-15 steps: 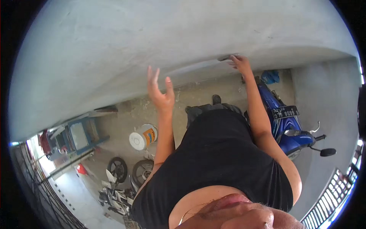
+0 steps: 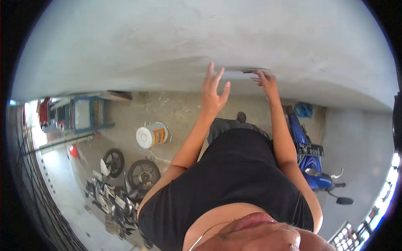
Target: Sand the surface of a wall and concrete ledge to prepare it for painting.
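My right hand (image 2: 266, 83) is closed on a thin, flat, dark-edged tool (image 2: 249, 71), held against the grey wall (image 2: 167, 42). The tool is seen nearly edge-on, and its exact kind cannot be made out. To the left of it, my left hand (image 2: 215, 94) is raised with its fingers spread and nothing in them. Its fingertips are close to the wall, but I cannot tell whether they touch. Darker, smeared patches run across the wall around both hands.
On the floor to the left lies a white bucket (image 2: 145, 137) with an orange label. A blue motorbike (image 2: 312, 167) stands at the right near a blue bag (image 2: 303, 110). Another motorbike (image 2: 111, 201) is at the lower left, and a blue-framed cabinet (image 2: 86, 113) stands farther left.
My left hand has moved right, nearer to my right hand, with its fingers still spread. My right hand still holds the flat tool at the wall. The whole view has turned a little.
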Motion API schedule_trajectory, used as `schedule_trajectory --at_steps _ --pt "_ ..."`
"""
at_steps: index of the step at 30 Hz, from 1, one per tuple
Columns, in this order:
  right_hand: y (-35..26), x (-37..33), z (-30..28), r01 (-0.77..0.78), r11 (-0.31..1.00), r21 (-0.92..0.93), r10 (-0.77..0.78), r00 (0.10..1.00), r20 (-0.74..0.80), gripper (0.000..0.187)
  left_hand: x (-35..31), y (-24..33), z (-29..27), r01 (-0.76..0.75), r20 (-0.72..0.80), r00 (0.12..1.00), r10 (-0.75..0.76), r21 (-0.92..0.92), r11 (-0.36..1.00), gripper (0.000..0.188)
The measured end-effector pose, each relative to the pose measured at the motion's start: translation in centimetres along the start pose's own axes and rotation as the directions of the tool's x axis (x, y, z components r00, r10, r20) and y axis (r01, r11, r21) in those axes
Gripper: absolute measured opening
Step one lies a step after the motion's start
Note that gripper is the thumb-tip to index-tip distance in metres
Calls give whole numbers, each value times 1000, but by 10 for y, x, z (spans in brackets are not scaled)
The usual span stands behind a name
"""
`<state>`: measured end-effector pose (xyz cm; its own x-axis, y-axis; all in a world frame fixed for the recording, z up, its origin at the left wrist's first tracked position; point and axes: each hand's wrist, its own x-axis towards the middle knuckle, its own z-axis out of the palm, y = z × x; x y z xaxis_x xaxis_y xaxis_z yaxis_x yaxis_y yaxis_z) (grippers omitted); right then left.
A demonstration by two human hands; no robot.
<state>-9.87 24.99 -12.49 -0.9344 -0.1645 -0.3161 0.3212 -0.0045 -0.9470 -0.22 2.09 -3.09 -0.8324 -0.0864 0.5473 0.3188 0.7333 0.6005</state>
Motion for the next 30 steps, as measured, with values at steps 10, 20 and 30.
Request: schedule_trajectory --at_steps 10,20,30 --pt "-19 1 27 21 997 -80 -21 1000 3 41 3 -11 -16 153 -61 987 -150 45 987 72" --pt "-35 -1 98 160 984 82 -157 987 -43 43 -5 -40 -60 187 -155 975 -160 175 967 70" --pt "-60 2 159 242 969 49 -246 964 97 41 12 -78 -119 140 -178 978 -111 163 977 68"
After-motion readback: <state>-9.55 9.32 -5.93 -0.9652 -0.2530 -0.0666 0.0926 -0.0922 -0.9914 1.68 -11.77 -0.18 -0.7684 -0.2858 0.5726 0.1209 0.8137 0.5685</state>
